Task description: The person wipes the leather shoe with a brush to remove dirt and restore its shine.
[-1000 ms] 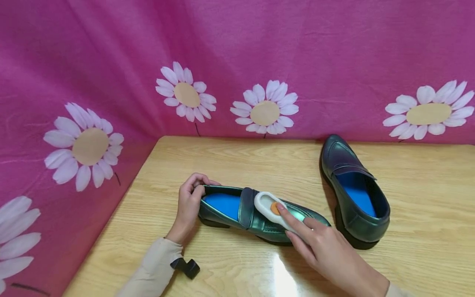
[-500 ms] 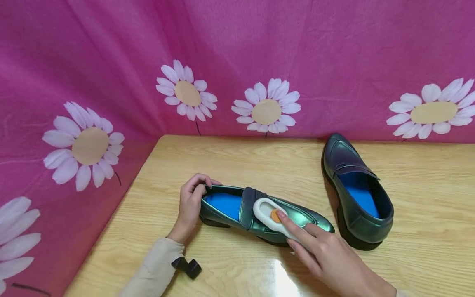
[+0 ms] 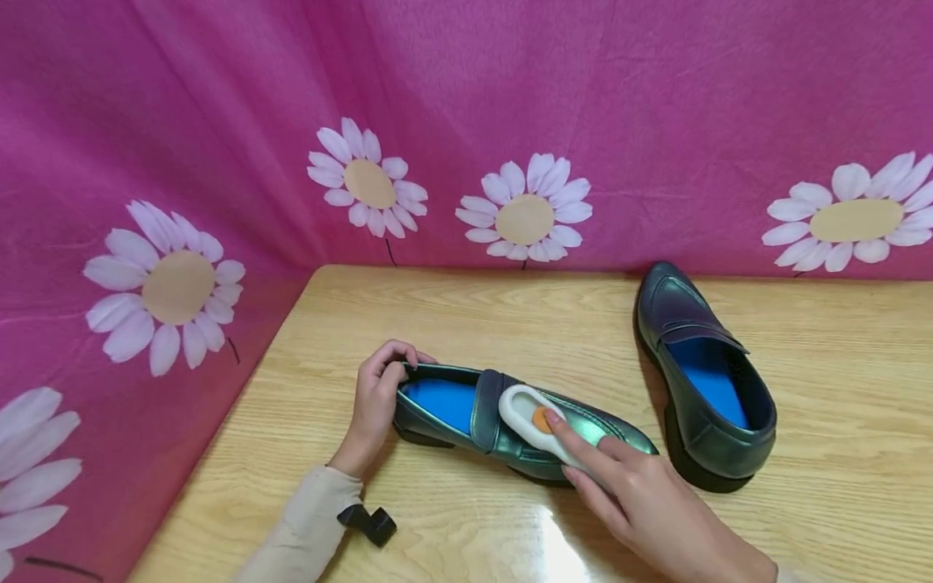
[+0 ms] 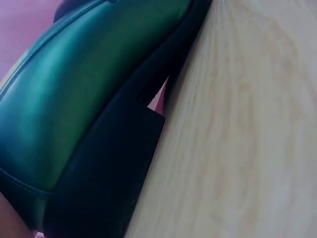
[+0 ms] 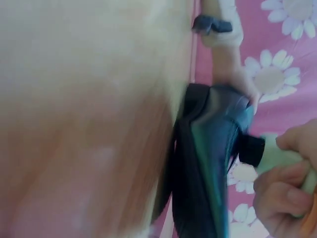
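A dark green, shiny loafer (image 3: 445, 437) with a blue insole lies across the table, toe to the right. My left hand (image 3: 375, 401) grips its heel end, fingers over the back rim. In my right hand (image 3: 649, 502) is a shoe brush (image 3: 516, 414) with a white body and an orange button, the index finger on the button. The black head of the brush (image 5: 251, 150) meets the loafer's upper in the right wrist view, just in front of the strap. The left wrist view shows the loafer's side and black heel (image 4: 106, 168) close up.
A second matching loafer (image 3: 717, 437) stands to the right, toe toward the back. The wooden table (image 3: 452, 308) ends at a pink curtain (image 3: 641, 97) with white daisies behind and on the left. A black strap (image 3: 368, 525) hangs from the left sleeve.
The brush has shifted slightly over the front of the loafer, with the right hand moving along. The left hand keeps its grip on the heel. The whole view has drifted a little.
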Motion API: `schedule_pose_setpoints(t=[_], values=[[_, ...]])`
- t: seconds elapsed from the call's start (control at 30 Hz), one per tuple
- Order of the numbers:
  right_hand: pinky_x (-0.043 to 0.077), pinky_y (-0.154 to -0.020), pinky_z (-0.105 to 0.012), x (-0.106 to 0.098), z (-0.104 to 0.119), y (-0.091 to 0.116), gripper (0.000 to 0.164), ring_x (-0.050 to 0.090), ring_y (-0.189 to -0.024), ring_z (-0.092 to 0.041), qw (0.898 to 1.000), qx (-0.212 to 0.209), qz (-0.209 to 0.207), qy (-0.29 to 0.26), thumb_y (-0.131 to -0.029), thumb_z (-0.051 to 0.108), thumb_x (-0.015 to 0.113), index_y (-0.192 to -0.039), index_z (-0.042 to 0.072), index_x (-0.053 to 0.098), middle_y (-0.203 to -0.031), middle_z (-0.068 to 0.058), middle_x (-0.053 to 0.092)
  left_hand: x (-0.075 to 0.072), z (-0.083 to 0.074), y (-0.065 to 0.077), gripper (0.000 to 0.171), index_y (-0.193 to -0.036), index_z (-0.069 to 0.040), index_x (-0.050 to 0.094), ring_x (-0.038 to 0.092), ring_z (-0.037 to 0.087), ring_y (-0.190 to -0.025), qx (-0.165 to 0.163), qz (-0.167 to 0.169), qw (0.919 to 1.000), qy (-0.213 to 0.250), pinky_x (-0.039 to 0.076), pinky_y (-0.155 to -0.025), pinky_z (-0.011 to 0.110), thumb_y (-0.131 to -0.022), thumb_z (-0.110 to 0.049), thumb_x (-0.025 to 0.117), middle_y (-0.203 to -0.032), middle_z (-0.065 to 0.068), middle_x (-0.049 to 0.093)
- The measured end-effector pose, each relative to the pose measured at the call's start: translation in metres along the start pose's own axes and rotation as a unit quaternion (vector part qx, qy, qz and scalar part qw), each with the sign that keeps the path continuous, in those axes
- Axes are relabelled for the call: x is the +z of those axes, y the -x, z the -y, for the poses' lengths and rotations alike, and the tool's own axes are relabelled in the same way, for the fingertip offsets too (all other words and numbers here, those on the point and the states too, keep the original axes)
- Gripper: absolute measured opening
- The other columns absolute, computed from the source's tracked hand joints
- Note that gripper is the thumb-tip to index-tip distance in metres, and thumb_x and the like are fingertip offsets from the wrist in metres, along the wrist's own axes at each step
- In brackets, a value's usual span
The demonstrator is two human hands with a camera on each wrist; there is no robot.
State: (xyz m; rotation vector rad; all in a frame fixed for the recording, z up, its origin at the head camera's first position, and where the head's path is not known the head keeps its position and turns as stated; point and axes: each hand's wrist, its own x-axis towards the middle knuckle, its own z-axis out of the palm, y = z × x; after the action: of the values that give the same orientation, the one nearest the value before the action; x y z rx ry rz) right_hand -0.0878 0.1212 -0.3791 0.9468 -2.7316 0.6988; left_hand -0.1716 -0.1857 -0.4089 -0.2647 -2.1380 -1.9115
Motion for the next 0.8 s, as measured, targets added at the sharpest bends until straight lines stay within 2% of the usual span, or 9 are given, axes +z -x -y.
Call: schedule_pose_setpoints(t=[0.07,0.13,0.33,0.43,0.57,0.67,0.8], values=[[0.051,-0.063,-0.02,-0.005,0.003,0.004,0.067,0.047,-0.07,0.006,0.999,0.014,0.036,-0.003,-0.093,0.032,0.063,-0.15,0.036,0.03,-0.088,0.014,0.057,-0.001,-0.002,-0.001,0.019,-0.086,0.004,0.052,0.06,0.024,-0.096,0.004,0.001,1.0,-0.003,0.04,-0.088,0.031,-0.086,0.0,0.034,-0.095,0.019,0.067],[0.051,-0.063,-0.021,-0.006,0.003,0.005,0.066,0.047,-0.07,0.006,0.999,0.013,0.034,0.006,-0.093,0.033,0.063,-0.15,0.036,0.031,-0.088,0.013,0.058,-0.001,-0.003,-0.001,0.019,-0.086,0.004,0.052,0.06,0.024,-0.096,0.006,0.001,1.0,-0.005,0.04,-0.086,0.031,-0.085,0.0,0.034,-0.095,0.019,0.067],[0.036,-0.051,-0.018,0.0,-0.014,-0.006,0.062,0.036,-0.057,0.004,0.998,-0.014,-0.059,0.033,-0.087,0.019,0.07,-0.145,0.023,0.045,-0.069,0.015,0.041,0.0,-0.003,-0.001,0.018,-0.085,0.005,0.052,0.06,0.022,-0.095,0.0,0.003,1.0,-0.007,0.039,-0.085,0.03,-0.084,0.001,0.034,-0.094,0.019,0.067],[0.036,-0.05,-0.018,0.002,-0.02,-0.012,0.06,0.037,-0.056,0.005,0.997,-0.003,-0.063,0.033,-0.088,0.019,0.069,-0.144,0.021,0.047,-0.067,0.015,0.04,0.0,-0.001,-0.001,0.018,-0.085,0.005,0.052,0.061,0.022,-0.094,-0.001,0.0,1.0,-0.007,0.039,-0.084,0.03,-0.084,0.002,0.034,-0.093,0.019,0.067],[0.038,-0.051,-0.017,0.003,-0.021,-0.016,0.06,0.038,-0.057,0.004,0.997,-0.013,-0.068,0.026,-0.088,0.017,0.069,-0.144,0.019,0.047,-0.066,0.015,0.04,0.001,-0.001,-0.001,0.018,-0.086,0.005,0.052,0.06,0.023,-0.095,-0.001,0.0,1.0,-0.001,0.04,-0.084,0.03,-0.083,0.002,0.034,-0.094,0.02,0.067],[0.038,-0.053,-0.016,0.001,-0.016,-0.012,0.061,0.038,-0.059,0.005,0.997,-0.034,-0.061,0.013,-0.088,0.016,0.069,-0.145,0.019,0.045,-0.069,0.016,0.04,0.001,-0.002,0.0,0.018,-0.088,0.004,0.052,0.06,0.024,-0.095,-0.005,0.002,1.0,0.001,0.04,-0.085,0.031,-0.084,0.002,0.034,-0.095,0.02,0.067],[0.047,-0.059,-0.018,-0.006,-0.004,0.0,0.064,0.043,-0.066,0.006,1.0,-0.016,0.014,0.004,-0.092,0.026,0.065,-0.149,0.029,0.036,-0.08,0.015,0.05,0.0,-0.002,0.0,0.019,-0.091,0.003,0.052,0.06,0.024,-0.095,-0.01,0.0,0.9999,0.004,0.04,-0.088,0.03,-0.084,0.001,0.034,-0.096,0.018,0.067]])
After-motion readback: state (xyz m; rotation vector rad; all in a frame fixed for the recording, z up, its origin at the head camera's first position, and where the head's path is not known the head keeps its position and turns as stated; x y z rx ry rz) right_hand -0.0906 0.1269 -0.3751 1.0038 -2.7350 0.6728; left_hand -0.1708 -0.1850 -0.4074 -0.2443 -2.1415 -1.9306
